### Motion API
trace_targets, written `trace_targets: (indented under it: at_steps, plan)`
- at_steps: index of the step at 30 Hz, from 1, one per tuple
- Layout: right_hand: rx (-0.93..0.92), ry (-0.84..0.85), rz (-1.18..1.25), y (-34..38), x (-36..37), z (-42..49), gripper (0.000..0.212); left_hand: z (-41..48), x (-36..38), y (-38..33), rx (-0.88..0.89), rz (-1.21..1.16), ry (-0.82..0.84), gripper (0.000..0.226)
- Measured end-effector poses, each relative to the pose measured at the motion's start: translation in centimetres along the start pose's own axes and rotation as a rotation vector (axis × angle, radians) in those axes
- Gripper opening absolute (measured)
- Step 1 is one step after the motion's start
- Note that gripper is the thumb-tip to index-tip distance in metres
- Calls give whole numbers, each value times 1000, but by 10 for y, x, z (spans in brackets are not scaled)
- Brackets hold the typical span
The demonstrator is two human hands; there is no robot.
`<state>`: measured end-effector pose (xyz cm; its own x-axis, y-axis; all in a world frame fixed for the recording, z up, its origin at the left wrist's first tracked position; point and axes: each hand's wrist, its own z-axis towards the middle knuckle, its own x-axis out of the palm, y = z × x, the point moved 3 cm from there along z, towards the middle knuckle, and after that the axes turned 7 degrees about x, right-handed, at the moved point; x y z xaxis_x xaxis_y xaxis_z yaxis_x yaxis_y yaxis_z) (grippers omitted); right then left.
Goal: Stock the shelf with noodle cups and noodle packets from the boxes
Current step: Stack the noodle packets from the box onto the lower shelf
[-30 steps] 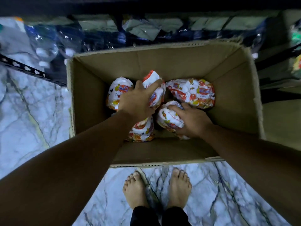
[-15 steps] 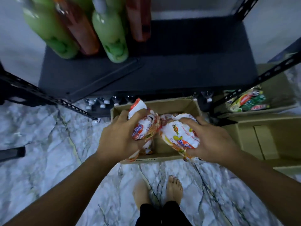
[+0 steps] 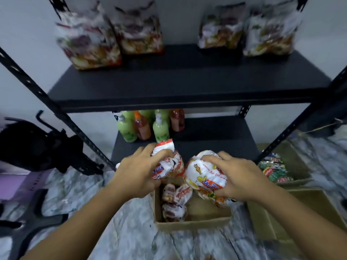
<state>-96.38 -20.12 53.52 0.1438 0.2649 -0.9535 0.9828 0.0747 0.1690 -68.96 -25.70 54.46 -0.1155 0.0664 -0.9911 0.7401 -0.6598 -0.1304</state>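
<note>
I see the left packet (image 3: 166,162) gripped in the left hand (image 3: 137,171), fingers and thumb curled round its upper end, and the right packet (image 3: 204,177) gripped in the right hand (image 3: 238,177), fingers wrapped over its top and near side. The two packets sit just beside each other between the two sets of fingertips, held above the box (image 3: 193,224). Below the fingers, more packets (image 3: 174,201) lie in the box's left half. Beyond the fingertips stands the shelf (image 3: 187,85). Its lower board carries green and red bottles (image 3: 142,126) just past the left fingers, and its upper board holds blurred bags (image 3: 88,40) well above them. Right of the right hand, a second box (image 3: 298,166) shows green sachets (image 3: 274,169).
</note>
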Motion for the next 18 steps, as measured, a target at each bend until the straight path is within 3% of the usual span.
trace_targets:
  at_steps: [11,18]
  plan:
    - [-137,-175,-204,1,-166,-15,94,33,-156,-14,88,37,-55,83]
    - [-185,-201,-272,-14,-233,12,97,73,-205,-3,139,36,-107,83]
